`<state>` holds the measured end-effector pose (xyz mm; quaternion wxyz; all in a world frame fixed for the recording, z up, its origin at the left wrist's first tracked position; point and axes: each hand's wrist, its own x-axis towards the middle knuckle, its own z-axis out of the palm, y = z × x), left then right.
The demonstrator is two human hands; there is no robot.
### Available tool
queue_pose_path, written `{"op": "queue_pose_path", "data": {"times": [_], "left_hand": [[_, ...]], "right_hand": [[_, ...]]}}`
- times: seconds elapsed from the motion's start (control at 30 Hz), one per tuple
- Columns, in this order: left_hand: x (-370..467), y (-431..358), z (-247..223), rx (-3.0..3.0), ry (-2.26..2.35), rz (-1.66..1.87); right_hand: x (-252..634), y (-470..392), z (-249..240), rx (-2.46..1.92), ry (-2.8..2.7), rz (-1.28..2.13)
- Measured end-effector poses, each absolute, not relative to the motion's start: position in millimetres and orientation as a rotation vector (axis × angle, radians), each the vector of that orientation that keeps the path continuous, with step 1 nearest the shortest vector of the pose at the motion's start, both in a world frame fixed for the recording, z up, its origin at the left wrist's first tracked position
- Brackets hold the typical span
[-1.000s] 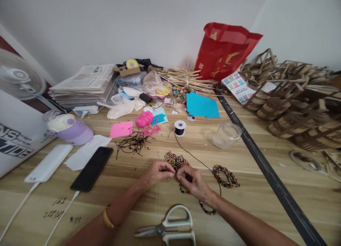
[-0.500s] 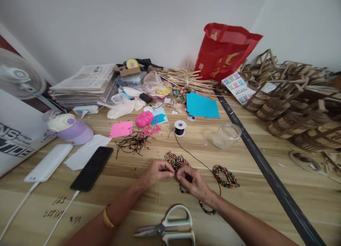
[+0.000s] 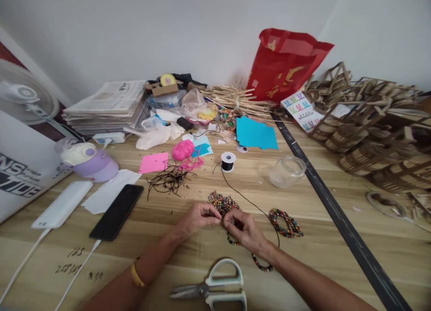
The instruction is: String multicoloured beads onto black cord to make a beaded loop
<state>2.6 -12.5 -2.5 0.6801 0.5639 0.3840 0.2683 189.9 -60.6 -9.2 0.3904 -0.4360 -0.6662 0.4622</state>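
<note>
Pinching a tiny dark piece (image 3: pixel 221 219) too small to identify, my left hand (image 3: pixel 202 216) and right hand (image 3: pixel 245 229) come nearly fingertip to fingertip, just before the loose beads (image 3: pixel 222 202). The beaded strand (image 3: pixel 261 266) curves out beneath my right hand; scissors (image 3: pixel 202 290) lie nearer me on the surface (image 3: pixel 319 250).

We count two hands (image 3: pixel 199 219); from them: one glass jar (image 3: pixel 286 174), two o'clock; one pink yarn ball (image 3: pixel 182 149), eleven o'clock.

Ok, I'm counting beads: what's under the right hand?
Beads peek out from under the right hand, by thumb and wrist; the cord runs up to its forearm. Whether those beads join can't be seen: hand and wrist cover what lies between.
</note>
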Motion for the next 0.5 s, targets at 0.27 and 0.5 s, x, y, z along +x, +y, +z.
{"op": "queue_pose_path", "data": {"times": [0.27,0.5], "left_hand": [[2.5,-12.2,-2.7,1.273,0.854,0.631],[2.8,-12.6,-3.4,1.267,0.859,0.628]], "right_hand": [[190.3,-60.5,-12.2,-1.104,-1.703,1.167],[190.4,-60.4,-11.4,-1.108,-1.707,1.164]]}}
